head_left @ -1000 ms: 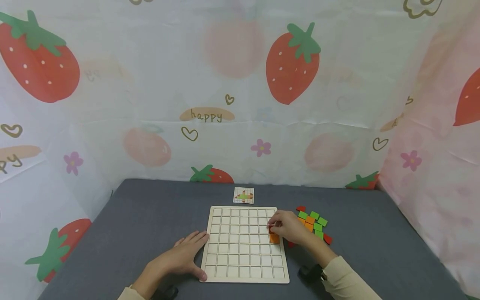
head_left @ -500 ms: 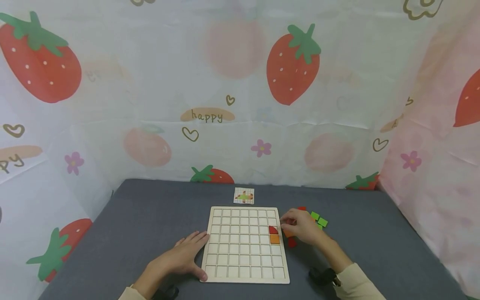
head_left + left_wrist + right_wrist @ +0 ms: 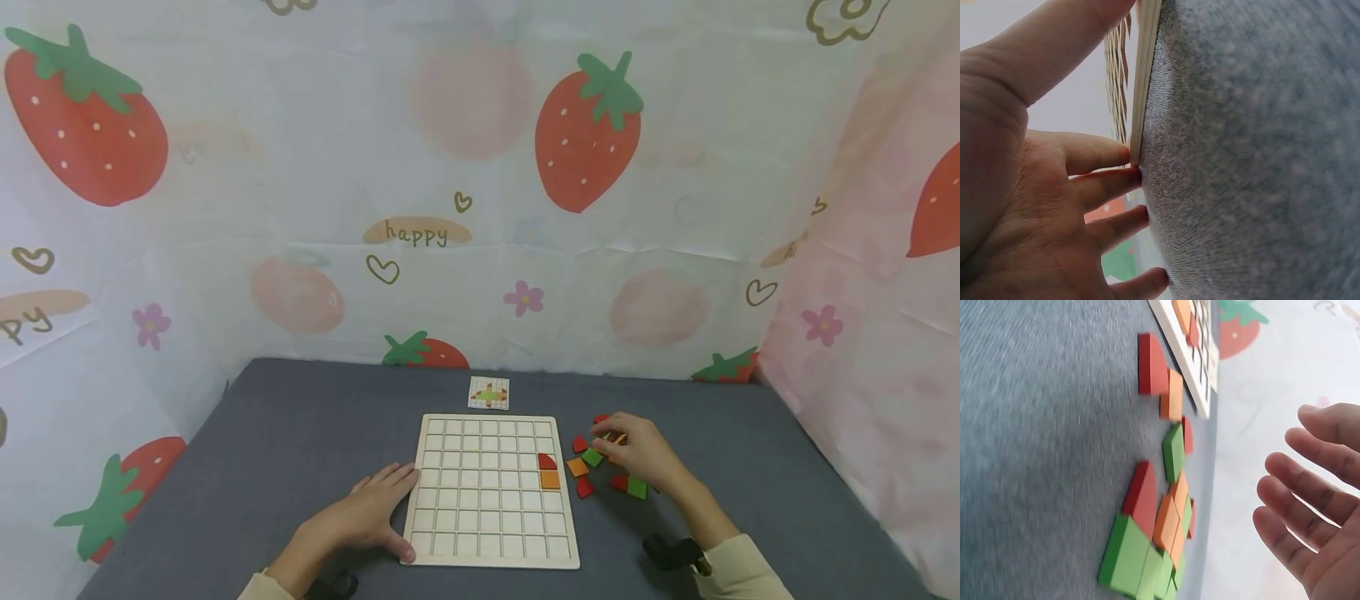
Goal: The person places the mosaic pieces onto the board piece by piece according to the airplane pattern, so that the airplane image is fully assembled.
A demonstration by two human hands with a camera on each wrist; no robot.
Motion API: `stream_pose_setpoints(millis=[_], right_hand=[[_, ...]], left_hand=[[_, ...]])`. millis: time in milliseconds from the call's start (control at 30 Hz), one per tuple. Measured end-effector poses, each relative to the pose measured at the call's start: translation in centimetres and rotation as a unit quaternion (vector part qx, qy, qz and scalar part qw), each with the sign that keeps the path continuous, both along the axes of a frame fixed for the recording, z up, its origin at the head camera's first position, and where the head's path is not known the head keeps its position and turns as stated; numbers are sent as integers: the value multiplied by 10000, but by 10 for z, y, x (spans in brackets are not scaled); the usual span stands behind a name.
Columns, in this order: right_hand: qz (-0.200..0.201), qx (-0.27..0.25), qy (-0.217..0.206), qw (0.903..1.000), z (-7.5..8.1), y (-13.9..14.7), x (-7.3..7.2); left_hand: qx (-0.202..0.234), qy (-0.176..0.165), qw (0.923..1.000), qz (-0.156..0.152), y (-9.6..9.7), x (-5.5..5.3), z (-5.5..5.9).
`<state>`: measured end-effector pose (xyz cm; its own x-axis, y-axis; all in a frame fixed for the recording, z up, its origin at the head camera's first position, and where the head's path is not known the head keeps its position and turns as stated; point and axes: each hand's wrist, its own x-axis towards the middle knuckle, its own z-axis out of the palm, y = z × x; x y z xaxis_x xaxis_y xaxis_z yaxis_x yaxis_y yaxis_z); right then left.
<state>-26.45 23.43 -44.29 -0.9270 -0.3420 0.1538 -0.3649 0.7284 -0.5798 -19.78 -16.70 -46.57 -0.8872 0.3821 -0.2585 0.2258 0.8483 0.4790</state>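
Note:
My left hand [image 3: 363,517] rests against the left edge of a pale wooden grid board [image 3: 487,559], thumb and fingers spread. In the left wrist view its fingertips touch the board's side [image 3: 1142,87] and the grey cloth. A red quarter-round tile [image 3: 547,462] and an orange square tile [image 3: 550,480] sit in the board's right column. My right hand [image 3: 641,450] hovers over loose tiles right of the board, fingers slightly bent. The right wrist view shows nothing in its grasp. Below it lie a green tile [image 3: 1174,453], red quarter-round tiles [image 3: 1141,499] and orange tiles [image 3: 1166,522], some partly hidden.
Behind the board lies a small card [image 3: 489,393] printed with a coloured grid pattern. The grey cloth-covered table [image 3: 315,425] is bordered by a strawberry-print curtain [image 3: 480,292]. One orange tile [image 3: 577,467] and a red one [image 3: 585,487] lie close to the board's right edge.
My right hand has left the red tile on the board and moved right over the loose tiles. Some loose tiles have shifted and lie more spread out. The left hand has stayed put.

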Motion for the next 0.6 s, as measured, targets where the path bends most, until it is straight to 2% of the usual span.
stream_pose_setpoints(millis=[233, 600], right_hand=[[-141, 49, 69, 9999, 4, 13, 2], [-331, 115, 61, 9994, 1, 25, 3]], left_hand=[[8, -23, 10000, -44, -1, -1, 0], [5, 4, 10000, -46, 0, -1, -1]])
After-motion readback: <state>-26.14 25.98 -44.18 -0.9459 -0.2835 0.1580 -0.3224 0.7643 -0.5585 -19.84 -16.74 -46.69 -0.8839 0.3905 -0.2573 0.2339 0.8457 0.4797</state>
